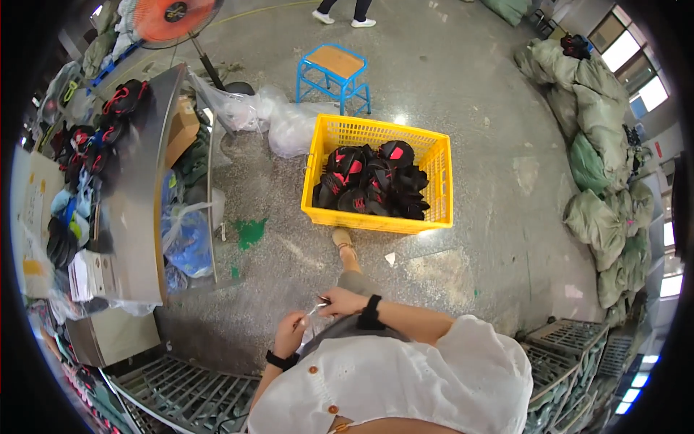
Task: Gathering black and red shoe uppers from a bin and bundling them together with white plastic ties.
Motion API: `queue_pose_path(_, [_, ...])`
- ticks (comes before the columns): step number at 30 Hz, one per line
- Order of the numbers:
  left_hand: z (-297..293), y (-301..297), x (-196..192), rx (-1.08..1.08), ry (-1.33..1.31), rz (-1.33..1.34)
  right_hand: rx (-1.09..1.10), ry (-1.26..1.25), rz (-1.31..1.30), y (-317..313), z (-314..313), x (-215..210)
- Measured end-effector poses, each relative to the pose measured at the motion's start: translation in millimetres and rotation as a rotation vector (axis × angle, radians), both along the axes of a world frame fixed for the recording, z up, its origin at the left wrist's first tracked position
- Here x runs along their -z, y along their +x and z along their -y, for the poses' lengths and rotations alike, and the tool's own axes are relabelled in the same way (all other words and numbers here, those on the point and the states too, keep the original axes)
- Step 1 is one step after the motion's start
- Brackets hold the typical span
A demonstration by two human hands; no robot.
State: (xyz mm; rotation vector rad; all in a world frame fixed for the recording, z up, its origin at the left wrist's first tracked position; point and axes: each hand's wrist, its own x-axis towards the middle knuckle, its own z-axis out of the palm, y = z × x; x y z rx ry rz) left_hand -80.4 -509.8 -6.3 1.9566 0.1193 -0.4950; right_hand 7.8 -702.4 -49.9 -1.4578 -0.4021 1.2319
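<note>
Close in front of my body, both hands are together at waist height. My left hand (290, 330) has its fingers closed around one end of a small shiny silver thing (314, 309). My right hand (343, 301) pinches the other end, where a dark bit shows at the fingertips. The thing is too small to name. Beyond my outstretched foot, a yellow plastic crate (376, 222) stands on the floor. Inside it lies a heap of black-and-red shoe uppers (377, 177), apart from both hands.
Behind the crate are a blue-framed stool (338, 61) and clear plastic bags (293, 124). A metal-topped table (141, 195) with piled goods stands left, near an orange fan (173, 18). Stuffed sacks (596, 145) line the right; metal racks (195, 387) flank me. Another person's legs (347, 9) show far ahead.
</note>
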Motion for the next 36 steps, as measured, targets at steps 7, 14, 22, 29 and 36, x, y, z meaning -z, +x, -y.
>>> queue_pose_path(7, [46, 154, -7, -0.360, -0.503, -0.109, 0.223, 0.070, -0.555, 146, 19, 74])
queue_pose_path(14, [64, 235, 30, -0.537, -0.576, -0.347, 0.001, -0.103, -0.496, 240, 35, 142])
queue_pose_path(22, [19, 206, 96, -0.600, -0.083, -0.546, 0.281, -1.301, 0.522, 415, 136, 343])
queue_pose_path(29, [11, 131, 152, -0.711, -0.040, -0.808, -0.146, -1.158, 0.943, 472, 184, 406])
queue_pose_path(36, [7, 157, 105, -0.550, -0.034, -0.827, -0.127, -1.207, 0.744, 389, 187, 313])
